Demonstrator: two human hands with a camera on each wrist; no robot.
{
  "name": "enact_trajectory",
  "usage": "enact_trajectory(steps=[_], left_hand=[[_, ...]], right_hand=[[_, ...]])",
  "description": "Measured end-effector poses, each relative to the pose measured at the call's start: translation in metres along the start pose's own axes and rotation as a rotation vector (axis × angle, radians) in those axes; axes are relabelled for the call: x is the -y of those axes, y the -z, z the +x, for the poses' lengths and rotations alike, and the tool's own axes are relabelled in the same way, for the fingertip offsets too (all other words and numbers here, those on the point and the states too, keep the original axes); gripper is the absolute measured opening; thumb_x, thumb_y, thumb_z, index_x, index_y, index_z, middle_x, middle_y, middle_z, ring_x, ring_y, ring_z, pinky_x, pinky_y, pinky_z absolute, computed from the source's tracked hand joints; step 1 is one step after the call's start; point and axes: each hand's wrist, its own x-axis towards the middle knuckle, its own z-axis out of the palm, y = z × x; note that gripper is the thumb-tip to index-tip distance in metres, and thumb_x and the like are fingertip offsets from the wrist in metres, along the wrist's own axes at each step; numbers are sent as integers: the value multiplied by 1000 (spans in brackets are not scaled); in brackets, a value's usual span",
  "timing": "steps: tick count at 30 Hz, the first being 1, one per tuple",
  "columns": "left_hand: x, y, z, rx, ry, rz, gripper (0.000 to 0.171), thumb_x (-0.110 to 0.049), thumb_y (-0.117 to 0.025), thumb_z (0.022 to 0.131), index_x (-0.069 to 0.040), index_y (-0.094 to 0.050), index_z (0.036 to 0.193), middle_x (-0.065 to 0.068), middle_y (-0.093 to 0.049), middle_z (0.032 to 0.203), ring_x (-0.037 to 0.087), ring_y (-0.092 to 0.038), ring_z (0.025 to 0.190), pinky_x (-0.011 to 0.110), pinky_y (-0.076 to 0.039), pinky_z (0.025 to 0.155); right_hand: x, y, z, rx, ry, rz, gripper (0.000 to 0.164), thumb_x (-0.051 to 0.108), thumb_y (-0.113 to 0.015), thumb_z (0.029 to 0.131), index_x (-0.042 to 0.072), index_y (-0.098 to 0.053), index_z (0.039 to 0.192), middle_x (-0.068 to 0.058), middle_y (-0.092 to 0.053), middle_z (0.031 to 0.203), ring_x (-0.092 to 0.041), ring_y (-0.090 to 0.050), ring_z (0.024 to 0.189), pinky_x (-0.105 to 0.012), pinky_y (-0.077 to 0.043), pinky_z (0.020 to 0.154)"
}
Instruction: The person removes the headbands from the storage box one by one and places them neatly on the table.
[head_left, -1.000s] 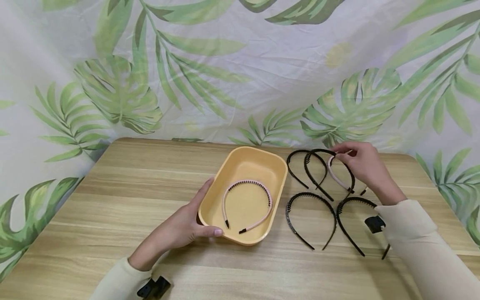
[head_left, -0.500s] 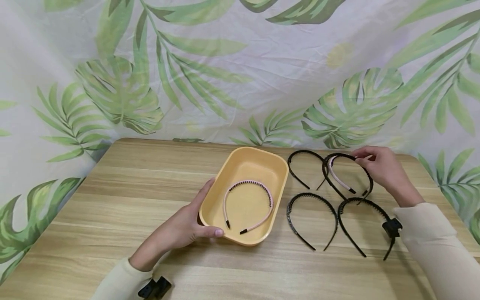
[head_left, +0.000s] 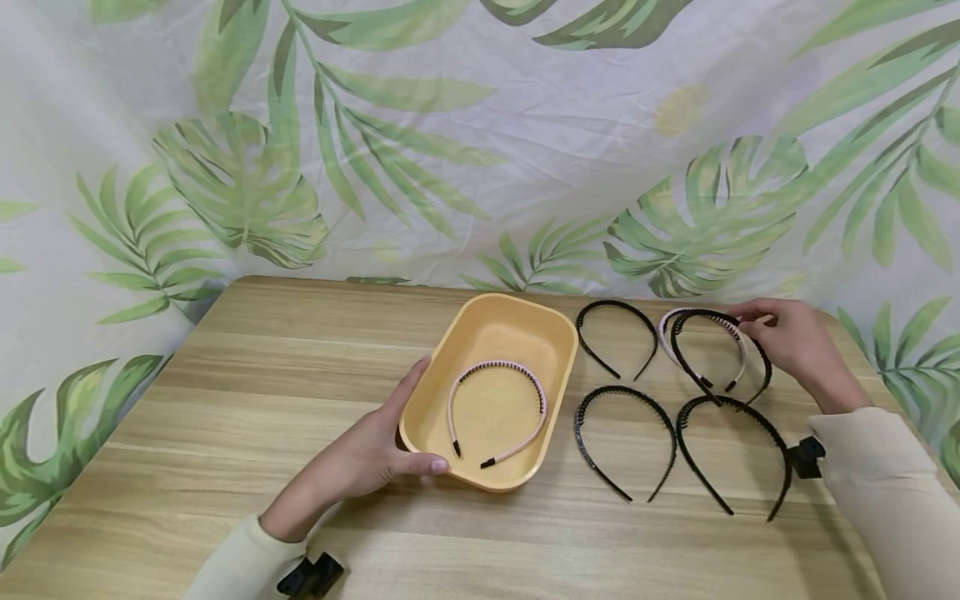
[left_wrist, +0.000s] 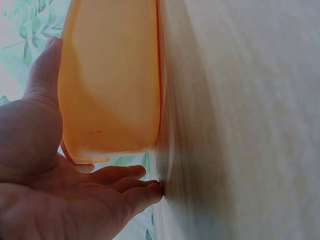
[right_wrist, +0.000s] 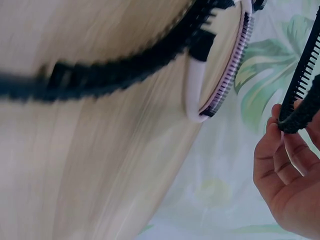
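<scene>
My left hand (head_left: 367, 450) holds the near left corner of a yellow plastic tray (head_left: 480, 308), thumb along the near rim and fingers along its left side. In the left wrist view the tray's wall (left_wrist: 115, 75) stands beside the thumb. Inside the tray lies a pink headband (head_left: 450, 408) with dark comb teeth. On the table's right side, my right hand (head_left: 798, 342) pinches a black toothed headband (head_left: 769, 367) by its upper right part. This headband overlaps a pale pink headband (head_left: 667, 340) behind it. The right wrist view shows fingertips on the black band (right_wrist: 302, 112).
A thin black headband (head_left: 617, 303) lies at the back, right of the tray. Nearer the front are a glittery dark headband (head_left: 577, 429) and another black headband (head_left: 787, 471). Behind the wooden table (head_left: 225, 400) hangs a leaf-patterned cloth (head_left: 420, 150).
My right hand has moved right with the black headband, from beside the thin black one to over the pale pink one. My left hand and the tray stay in place.
</scene>
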Motion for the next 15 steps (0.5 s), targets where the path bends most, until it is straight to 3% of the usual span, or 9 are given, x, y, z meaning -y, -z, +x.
enact_trajectory(steps=[7, 15], left_hand=[[0, 0, 0, 13, 4, -41, 128, -27, -92, 81, -32, 1, 170, 20, -66, 124, 18, -70, 74, 25, -52, 80], [0, 0, 0, 13, 4, -21, 128, -29, -91, 81, -33, 1, 170, 18, -66, 123, 17, -69, 76, 24, -51, 83]], right_hand=[[-17, 2, 0, -25, -24, -27, 32, 12, -53, 108, -5, -68, 130, -35, -64, 130, -44, -62, 102, -32, -46, 60], [-34, 4, -2, -45, -38, -50, 31, 9, -53, 106, -6, -68, 128, -36, -65, 128, -48, -63, 103, -30, -45, 61]])
